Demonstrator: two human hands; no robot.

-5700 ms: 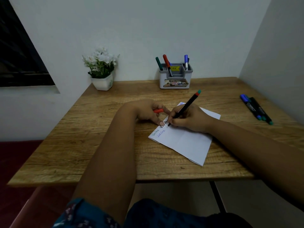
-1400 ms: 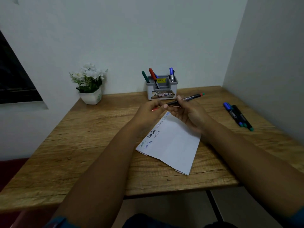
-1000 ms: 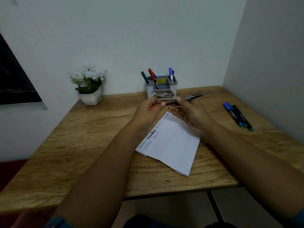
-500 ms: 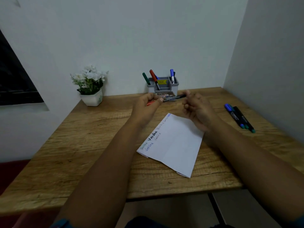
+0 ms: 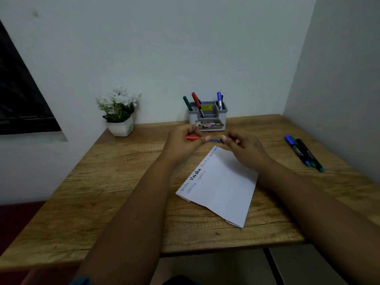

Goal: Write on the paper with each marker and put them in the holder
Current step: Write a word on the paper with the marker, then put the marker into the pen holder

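One cam only, head-worn, wide-angle, so no second view w/ shared coverage. It sits above the near edge of the wooden table (image 5: 115, 202), facing fwd and tilted down toward the room corner. Both forearms enter from the bottom edge and reach away from the lens; left hand (image 5: 181, 141) and right hand (image 5: 242, 147) meet just above frame centre. The paper (image 5: 222, 188) lies just below centre, closer to the cam than the hands. The holder (image 5: 207, 115) stands at the far edge vs. the back wall, well away from the lens, upper centre. Side wall closes the right; dark window cuts the left edge. Straight lines bow slightly near the borders.
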